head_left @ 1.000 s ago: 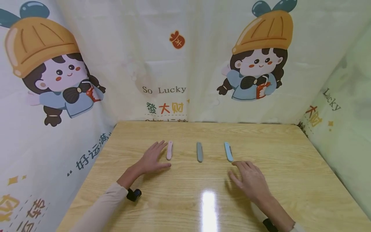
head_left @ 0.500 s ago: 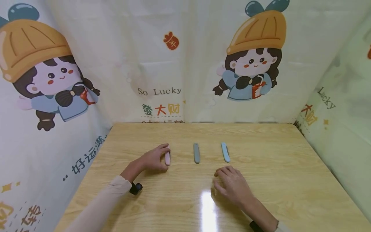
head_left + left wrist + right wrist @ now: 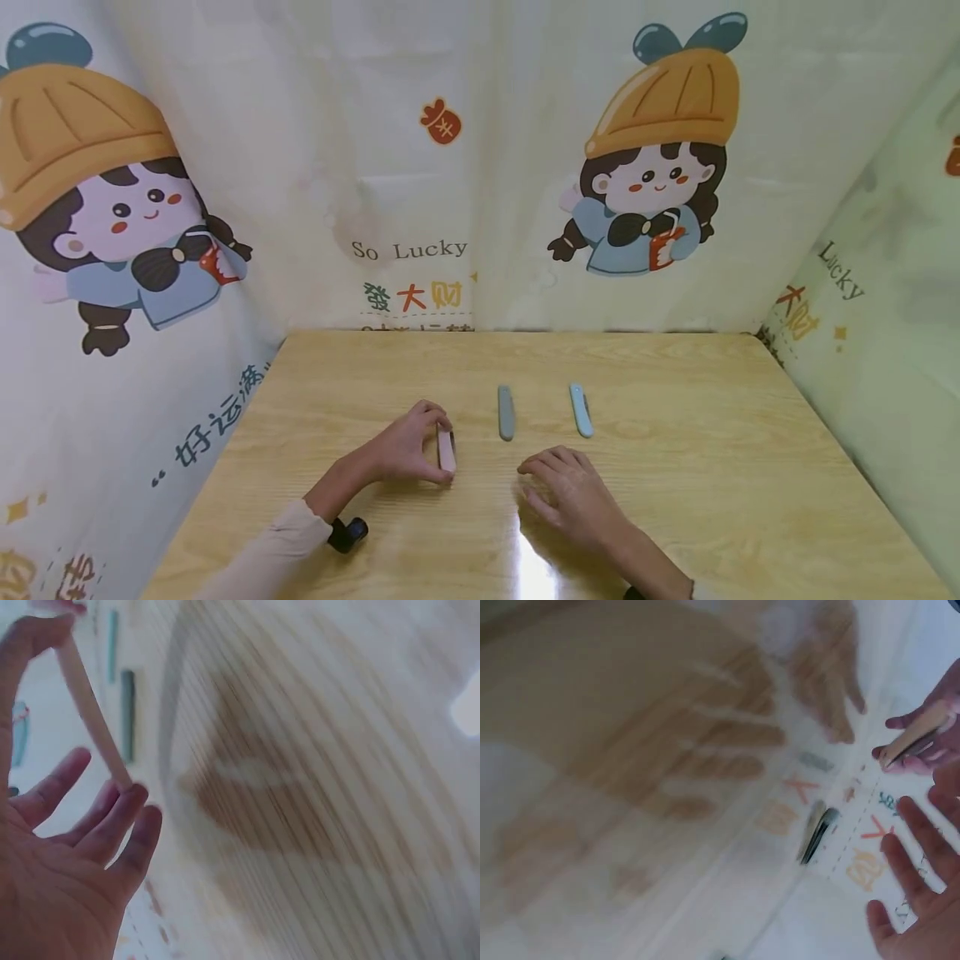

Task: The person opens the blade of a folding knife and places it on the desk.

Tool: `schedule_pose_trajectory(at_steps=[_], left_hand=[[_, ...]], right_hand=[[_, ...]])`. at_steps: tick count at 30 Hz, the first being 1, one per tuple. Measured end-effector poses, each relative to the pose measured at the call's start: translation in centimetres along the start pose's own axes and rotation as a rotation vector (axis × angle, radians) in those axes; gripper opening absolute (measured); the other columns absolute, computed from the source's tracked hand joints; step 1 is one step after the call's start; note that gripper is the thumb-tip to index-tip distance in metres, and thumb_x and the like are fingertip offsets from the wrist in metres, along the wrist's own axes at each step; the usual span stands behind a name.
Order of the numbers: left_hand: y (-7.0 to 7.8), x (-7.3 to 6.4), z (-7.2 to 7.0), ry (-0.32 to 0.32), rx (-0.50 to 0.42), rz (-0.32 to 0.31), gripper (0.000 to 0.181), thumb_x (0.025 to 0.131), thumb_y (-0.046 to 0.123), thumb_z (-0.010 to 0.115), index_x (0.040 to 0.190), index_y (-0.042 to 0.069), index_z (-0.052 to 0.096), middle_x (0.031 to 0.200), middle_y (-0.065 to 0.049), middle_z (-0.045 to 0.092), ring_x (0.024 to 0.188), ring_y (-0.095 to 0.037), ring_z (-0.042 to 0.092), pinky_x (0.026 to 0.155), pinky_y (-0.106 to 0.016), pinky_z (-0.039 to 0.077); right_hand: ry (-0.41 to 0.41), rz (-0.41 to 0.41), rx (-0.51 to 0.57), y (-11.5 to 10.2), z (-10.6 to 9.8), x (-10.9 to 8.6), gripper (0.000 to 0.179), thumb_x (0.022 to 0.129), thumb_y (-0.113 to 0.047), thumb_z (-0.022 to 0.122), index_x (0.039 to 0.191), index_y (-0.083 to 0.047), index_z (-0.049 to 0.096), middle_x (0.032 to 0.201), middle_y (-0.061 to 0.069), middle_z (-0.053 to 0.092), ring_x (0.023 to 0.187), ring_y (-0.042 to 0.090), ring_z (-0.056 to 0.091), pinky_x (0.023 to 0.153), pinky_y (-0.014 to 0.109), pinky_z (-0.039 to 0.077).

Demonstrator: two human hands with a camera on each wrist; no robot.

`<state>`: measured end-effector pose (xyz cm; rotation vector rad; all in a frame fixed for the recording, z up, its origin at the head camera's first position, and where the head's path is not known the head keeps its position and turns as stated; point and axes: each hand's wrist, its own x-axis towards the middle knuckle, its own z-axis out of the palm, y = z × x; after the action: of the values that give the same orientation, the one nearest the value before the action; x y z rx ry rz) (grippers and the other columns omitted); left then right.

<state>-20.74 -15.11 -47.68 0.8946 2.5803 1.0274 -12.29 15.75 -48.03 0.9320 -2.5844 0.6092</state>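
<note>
A slim pink folding knife (image 3: 446,450), closed, is pinched lengthwise by my left hand (image 3: 408,447), thumb at its near end and fingers at its far end. In the left wrist view the pink knife (image 3: 91,712) spans the space between thumb and fingertips, over the table. Beyond it lie a grey folding knife (image 3: 506,412) and a light blue one (image 3: 581,410), side by side with a space between them. My right hand (image 3: 573,497), holding nothing, hovers over the table nearer me than these two, fingers loosely bent. Its spread fingers (image 3: 911,870) show in the right wrist view.
The light wooden table (image 3: 675,467) ends at the back against a pale printed curtain (image 3: 517,192), which also encloses both sides. A glare spot (image 3: 536,571) shines near the front. Dark wrist cameras (image 3: 347,534) are strapped to the wrists.
My left hand has closed on the pink knife and brought it toward me and slightly right. My right hand has moved left, away from the blue knife. The head view has shifted slightly.
</note>
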Motion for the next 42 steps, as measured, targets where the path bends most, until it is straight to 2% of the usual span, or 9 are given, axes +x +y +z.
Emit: schedule_pose_trajectory(at_steps=[5, 8, 14, 19, 22, 26, 33, 36, 42], left_hand=[[2.4, -0.7, 1.6, -0.083, -0.224, 0.058, 0.048, 0.078, 0.037, 0.09, 0.111, 0.015, 0.063, 0.13, -0.007, 0.057, 0.119, -0.022, 0.055, 0.095, -0.045, 0.051], [3.3, -0.6, 2.3, -0.107, -0.344, 0.037, 0.041, 0.082, 0.031, 0.087, 0.112, 0.012, 0.065, 0.127, -0.007, 0.06, 0.115, -0.02, 0.058, 0.094, -0.042, 0.052], [3.5, -0.5, 3.7, -0.148, -0.51, -0.039, 0.038, 0.094, 0.027, 0.077, 0.12, 0.003, 0.065, 0.113, -0.001, 0.065, 0.106, -0.019, 0.063, 0.091, -0.033, 0.053], [4.0, -0.5, 4.4, -0.182, -0.549, 0.006, 0.025, 0.105, 0.032, 0.059, 0.115, 0.01, 0.068, 0.112, 0.001, 0.067, 0.109, -0.019, 0.064, 0.092, -0.034, 0.052], [4.8, -0.5, 4.4, -0.184, -0.537, 0.032, 0.027, 0.108, 0.032, 0.053, 0.114, 0.012, 0.069, 0.112, 0.004, 0.068, 0.108, -0.018, 0.064, 0.09, -0.037, 0.053], [5.7, -0.7, 4.2, -0.163, -0.545, 0.029, 0.022, 0.107, 0.025, 0.056, 0.118, 0.012, 0.07, 0.107, 0.003, 0.069, 0.1, -0.017, 0.064, 0.081, -0.037, 0.056], [6.4, -0.8, 4.2, -0.171, -0.767, 0.001, 0.037, 0.102, 0.01, 0.063, 0.136, -0.002, 0.053, 0.107, -0.006, 0.07, 0.088, -0.019, 0.069, 0.07, -0.032, 0.057], [6.7, -0.8, 4.2, -0.179, -0.824, 0.014, 0.047, 0.101, 0.006, 0.064, 0.142, -0.006, 0.045, 0.105, -0.009, 0.069, 0.084, -0.017, 0.069, 0.067, -0.032, 0.057], [7.1, -0.9, 4.4, -0.123, -0.842, -0.019, 0.044, 0.097, 0.004, 0.068, 0.135, -0.009, 0.05, 0.095, -0.011, 0.069, 0.072, -0.018, 0.068, 0.059, -0.029, 0.056]], right_hand=[[0.069, -0.146, 0.081, -1.2, 1.2, 0.9, 0.033, 0.083, -0.012, 0.081, 0.115, -0.014, 0.073, 0.117, -0.008, 0.068, 0.108, 0.015, 0.058, 0.096, 0.049, 0.044], [0.114, -0.187, 0.118, -1.7, 1.6, 1.3, 0.034, 0.081, -0.011, 0.085, 0.113, -0.015, 0.074, 0.115, -0.009, 0.069, 0.106, 0.013, 0.06, 0.093, 0.046, 0.048], [0.159, -0.185, 0.2, -1.9, 1.8, 1.8, 0.027, 0.08, -0.01, 0.086, 0.105, -0.014, 0.076, 0.106, -0.008, 0.072, 0.099, 0.009, 0.063, 0.087, 0.033, 0.052], [0.218, -0.156, 0.265, -1.7, 1.4, 1.7, 0.021, 0.082, -0.007, 0.085, 0.098, -0.016, 0.074, 0.096, -0.009, 0.071, 0.089, 0.006, 0.064, 0.081, 0.027, 0.053], [0.176, -0.059, 0.361, -1.9, 0.8, 1.7, 0.019, 0.084, -0.005, 0.082, 0.095, -0.016, 0.072, 0.093, -0.011, 0.068, 0.086, 0.006, 0.064, 0.076, 0.029, 0.055], [0.02, 0.158, 0.613, -2.1, 0.1, 1.8, 0.004, 0.096, -0.013, 0.072, 0.097, -0.014, 0.07, 0.091, -0.009, 0.068, 0.083, 0.009, 0.064, 0.075, 0.031, 0.056], [-0.207, 0.464, 0.988, -1.9, -0.5, 2.3, 0.017, 0.101, -0.018, 0.065, 0.101, -0.001, 0.069, 0.095, 0.003, 0.069, 0.088, 0.025, 0.065, 0.076, 0.029, 0.053], [-0.263, 0.545, 1.089, -1.8, -0.7, 2.3, 0.018, 0.101, -0.014, 0.063, 0.101, 0.003, 0.068, 0.094, 0.005, 0.069, 0.089, 0.023, 0.063, 0.076, 0.026, 0.051], [-0.285, 0.617, 1.142, -2.0, -0.7, 2.5, 0.016, 0.099, -0.012, 0.06, 0.097, 0.003, 0.067, 0.086, 0.003, 0.066, 0.076, 0.014, 0.057, 0.066, 0.024, 0.049]])
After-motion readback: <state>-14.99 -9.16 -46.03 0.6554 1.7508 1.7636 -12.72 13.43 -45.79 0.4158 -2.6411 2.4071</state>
